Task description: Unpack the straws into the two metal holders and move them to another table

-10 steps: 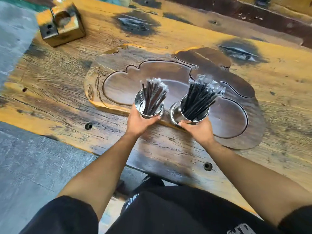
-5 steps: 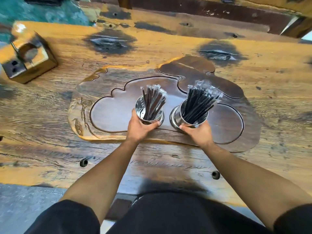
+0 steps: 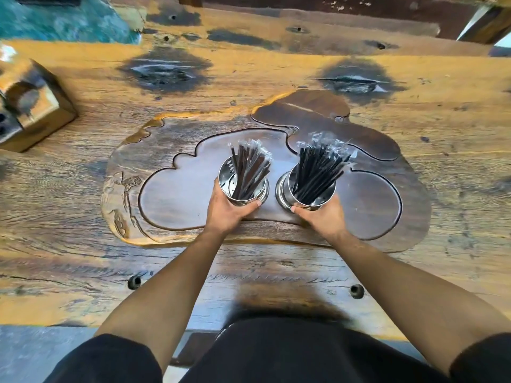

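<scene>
Polished steel catches the light at the middle of the frame, where the two metal holders stand side by side, close but apart, over the dark carved tray (image 3: 171, 194) sunk into the wooden table (image 3: 442, 167). A second ago they were at the tray's near edge; now they are well inside its hollow, with the whole tray slid lower into view, so the person has stepped up and carried both forward. The left hand (image 3: 226, 214) wraps the near side of the left holder (image 3: 243, 189), thumb curled against its wall; the right hand (image 3: 323, 217) grasps the right holder (image 3: 307, 193) the same way, fingers closed round the steel. Both are full: wrapped black straws (image 3: 318, 167) fan out towards the upper right of each. Whether the bases already rest on the tray or hang just above it I cannot tell. In the upper left sits a wooden block (image 3: 33, 106), blurred, nearer the corner than before. Judging by this, the unpacking looks finished and the carry is at its end; what seems left is to set both down and let go without tipping the straws.
</scene>
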`<state>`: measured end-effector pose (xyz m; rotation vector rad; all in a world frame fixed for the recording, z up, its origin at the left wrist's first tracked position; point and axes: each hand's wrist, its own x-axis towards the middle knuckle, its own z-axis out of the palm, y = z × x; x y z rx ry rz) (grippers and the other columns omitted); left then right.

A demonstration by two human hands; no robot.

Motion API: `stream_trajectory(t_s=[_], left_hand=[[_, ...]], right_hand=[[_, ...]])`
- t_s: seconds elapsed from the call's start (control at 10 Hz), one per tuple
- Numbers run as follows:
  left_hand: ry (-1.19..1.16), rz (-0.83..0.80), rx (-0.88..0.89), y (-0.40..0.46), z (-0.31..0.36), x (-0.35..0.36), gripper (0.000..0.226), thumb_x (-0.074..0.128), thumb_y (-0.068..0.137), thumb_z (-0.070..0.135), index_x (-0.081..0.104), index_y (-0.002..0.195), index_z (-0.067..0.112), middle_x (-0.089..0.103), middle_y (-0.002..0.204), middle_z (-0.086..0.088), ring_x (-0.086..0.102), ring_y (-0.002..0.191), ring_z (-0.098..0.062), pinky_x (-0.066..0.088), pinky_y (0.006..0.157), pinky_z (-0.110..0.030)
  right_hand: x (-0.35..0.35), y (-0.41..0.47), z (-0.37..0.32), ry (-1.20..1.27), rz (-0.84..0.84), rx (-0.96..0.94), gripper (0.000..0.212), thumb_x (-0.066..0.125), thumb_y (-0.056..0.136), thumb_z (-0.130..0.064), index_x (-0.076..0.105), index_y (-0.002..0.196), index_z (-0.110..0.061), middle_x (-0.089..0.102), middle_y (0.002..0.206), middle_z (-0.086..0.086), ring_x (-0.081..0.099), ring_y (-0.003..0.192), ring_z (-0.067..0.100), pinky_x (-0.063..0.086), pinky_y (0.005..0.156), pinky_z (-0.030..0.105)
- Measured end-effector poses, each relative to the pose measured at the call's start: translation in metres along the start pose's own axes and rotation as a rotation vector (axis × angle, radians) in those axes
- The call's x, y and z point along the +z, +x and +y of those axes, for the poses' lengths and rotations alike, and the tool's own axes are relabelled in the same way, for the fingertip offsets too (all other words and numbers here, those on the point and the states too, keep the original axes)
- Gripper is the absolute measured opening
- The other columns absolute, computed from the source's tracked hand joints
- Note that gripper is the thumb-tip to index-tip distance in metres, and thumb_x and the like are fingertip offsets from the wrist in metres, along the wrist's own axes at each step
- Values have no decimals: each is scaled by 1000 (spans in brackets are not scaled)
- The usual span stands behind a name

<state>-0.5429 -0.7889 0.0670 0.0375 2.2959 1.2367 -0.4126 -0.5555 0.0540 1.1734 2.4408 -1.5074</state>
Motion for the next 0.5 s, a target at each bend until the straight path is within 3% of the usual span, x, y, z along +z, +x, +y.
stream_trajectory(t_s=[0.2,0.3,0.4,0.5], left_hand=[[62,13,-58,8,-16,6,103,96,44,60,48,130,31,68,125,4,66,119,-13,53,109,-39],[51,18,-74,17,-36,9,103,96,43,65,46,129,38,67,126,4,65,121,-16,52,110,-42],[17,18,-71,12,-51,8,119,93,40,74,42,142,37,60,137,4,58,131,-18,47,115,-44],[34,31,-75,-11,-34,5,122,96,53,60,35,153,26,50,147,1,50,139,-18,39,121,-39]], right_hand=[[2,-2,-1,41,-19,33,110,94,37,-68,49,130,-31,61,129,-2,61,123,17,49,111,41],[1,-3,0,28,-37,18,102,98,47,-48,46,133,-31,53,132,-2,57,126,19,45,114,39],[-1,-8,9,51,-29,-12,90,92,58,-34,47,136,-28,47,129,0,61,119,22,49,111,41],[-1,-16,13,23,-6,38,84,85,69,-28,46,143,-23,44,132,4,62,114,22,48,111,41]])
